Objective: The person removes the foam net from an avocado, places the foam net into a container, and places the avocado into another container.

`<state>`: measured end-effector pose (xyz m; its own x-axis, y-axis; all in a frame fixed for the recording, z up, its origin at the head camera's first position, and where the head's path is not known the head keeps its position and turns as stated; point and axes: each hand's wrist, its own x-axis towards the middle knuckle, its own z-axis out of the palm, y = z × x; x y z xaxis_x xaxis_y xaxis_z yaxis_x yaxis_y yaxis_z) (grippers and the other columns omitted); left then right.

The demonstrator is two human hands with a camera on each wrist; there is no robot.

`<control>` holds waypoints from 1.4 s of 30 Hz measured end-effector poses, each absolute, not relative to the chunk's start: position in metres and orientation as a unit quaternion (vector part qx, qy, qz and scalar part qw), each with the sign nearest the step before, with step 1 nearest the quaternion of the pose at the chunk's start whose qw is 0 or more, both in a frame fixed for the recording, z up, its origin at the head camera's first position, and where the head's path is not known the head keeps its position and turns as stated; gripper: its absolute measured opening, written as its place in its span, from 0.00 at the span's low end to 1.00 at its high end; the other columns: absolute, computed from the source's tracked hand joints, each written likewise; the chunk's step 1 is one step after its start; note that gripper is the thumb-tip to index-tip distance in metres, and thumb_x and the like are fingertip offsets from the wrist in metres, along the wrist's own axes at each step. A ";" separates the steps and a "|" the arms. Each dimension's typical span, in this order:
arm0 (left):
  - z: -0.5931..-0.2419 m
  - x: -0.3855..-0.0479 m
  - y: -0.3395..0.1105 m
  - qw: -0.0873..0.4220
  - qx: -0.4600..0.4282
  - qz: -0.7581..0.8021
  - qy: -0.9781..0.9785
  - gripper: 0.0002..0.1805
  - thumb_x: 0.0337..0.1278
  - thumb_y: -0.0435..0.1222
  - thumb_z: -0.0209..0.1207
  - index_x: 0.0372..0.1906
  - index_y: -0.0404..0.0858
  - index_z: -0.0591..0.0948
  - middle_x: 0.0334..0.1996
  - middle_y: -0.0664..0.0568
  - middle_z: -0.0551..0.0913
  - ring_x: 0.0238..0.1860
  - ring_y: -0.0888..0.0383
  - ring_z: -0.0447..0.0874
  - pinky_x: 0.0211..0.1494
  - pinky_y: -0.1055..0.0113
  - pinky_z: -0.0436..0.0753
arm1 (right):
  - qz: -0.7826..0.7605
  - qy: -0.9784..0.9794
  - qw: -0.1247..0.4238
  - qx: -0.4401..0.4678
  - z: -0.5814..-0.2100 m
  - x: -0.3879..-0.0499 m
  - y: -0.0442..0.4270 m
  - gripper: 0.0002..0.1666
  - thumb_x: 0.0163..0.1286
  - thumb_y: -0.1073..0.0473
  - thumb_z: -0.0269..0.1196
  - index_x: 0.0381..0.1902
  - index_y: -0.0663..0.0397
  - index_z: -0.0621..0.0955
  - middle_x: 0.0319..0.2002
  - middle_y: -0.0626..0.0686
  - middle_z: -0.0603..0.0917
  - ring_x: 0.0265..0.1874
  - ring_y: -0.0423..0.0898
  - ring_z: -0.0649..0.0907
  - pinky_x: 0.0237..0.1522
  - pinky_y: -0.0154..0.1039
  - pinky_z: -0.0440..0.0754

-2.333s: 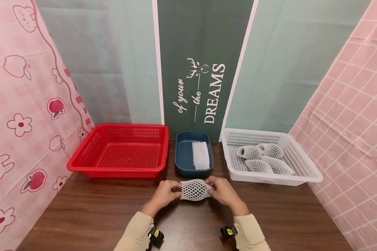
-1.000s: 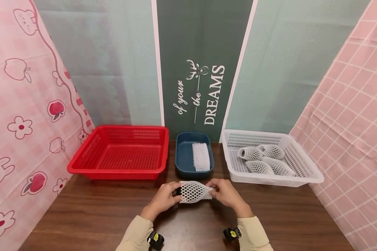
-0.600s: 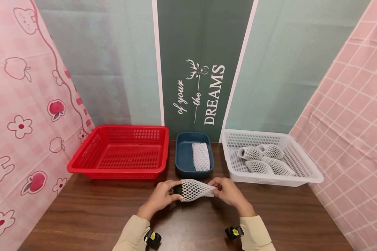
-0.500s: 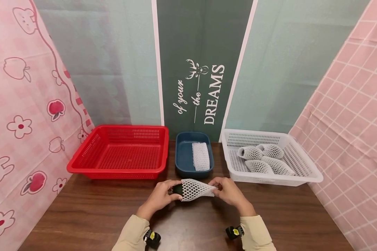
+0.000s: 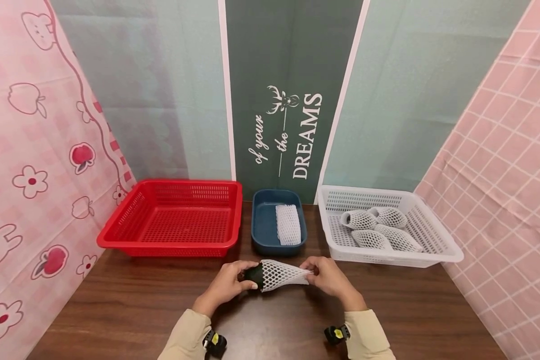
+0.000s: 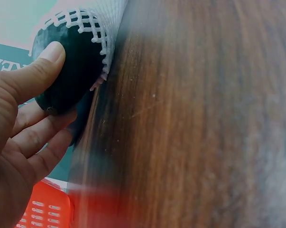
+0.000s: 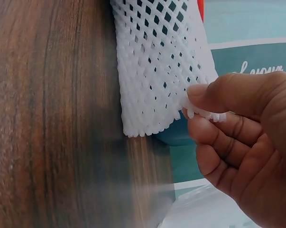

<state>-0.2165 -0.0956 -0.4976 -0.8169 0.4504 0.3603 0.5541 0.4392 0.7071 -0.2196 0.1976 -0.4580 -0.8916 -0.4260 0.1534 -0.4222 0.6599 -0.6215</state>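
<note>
Looks midway: fruit (image 6: 74,66) half bare!
Left hand (image 5: 227,283) clamps fingers round it, right hand (image 5: 328,277) pinches the net (image 5: 280,275); 4 netted ones (image 5: 362,220) lie in the white basket (image 5: 387,256).

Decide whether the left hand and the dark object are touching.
Touching. The left wrist view shows it: the thumb of the left hand lies on the dark object, where it sticks out of the white net.

brown wood-grain counter (image 5: 117,305), pale green back cloth (image 5: 162,90), dark green middle panel (image 5: 288,40) (white lettering (image 5: 308,136) sideways, deer head (image 5: 290,100) too), pink apple-and-rabbit cloth (image 5: 40,135) left, pink grid cloth (image 5: 499,175) right
</note>
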 end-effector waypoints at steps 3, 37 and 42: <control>-0.498 -0.217 -0.095 0.060 -0.297 -0.438 -0.846 0.24 0.41 0.35 0.71 0.49 0.35 0.81 0.44 0.48 0.82 0.40 0.56 0.79 0.41 0.63 0.78 | -0.343 0.910 0.000 -0.234 -0.459 -0.220 0.198 0.11 0.53 0.73 0.65 0.32 0.55 0.82 0.23 0.42 0.77 0.21 0.37 0.72 0.23 0.33 0.72; -0.488 -0.214 -0.072 0.064 -0.280 -0.450 -0.845 0.28 0.29 0.37 0.76 0.44 0.39 0.81 0.39 0.56 0.80 0.41 0.59 0.77 0.45 0.64 0.76 | -0.272 0.915 -0.059 -0.292 -0.464 -0.214 0.159 0.10 0.53 0.68 0.67 0.35 0.55 0.80 0.29 0.46 0.79 0.28 0.40 0.78 0.31 0.37 0.77; -0.486 -0.214 -0.071 0.067 -0.283 -0.445 -0.847 0.26 0.28 0.37 0.76 0.42 0.40 0.81 0.38 0.56 0.80 0.40 0.59 0.77 0.45 0.65 0.76 | -0.274 0.912 -0.066 -0.299 -0.463 -0.214 0.159 0.10 0.53 0.68 0.67 0.34 0.55 0.81 0.29 0.47 0.80 0.27 0.40 0.78 0.31 0.37 0.77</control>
<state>-0.2140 -0.0714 -0.4864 -0.8312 0.4192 0.3653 0.5386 0.4437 0.7163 -0.2140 0.1594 -0.4634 -0.8129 -0.5084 0.2843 -0.5809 0.6713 -0.4604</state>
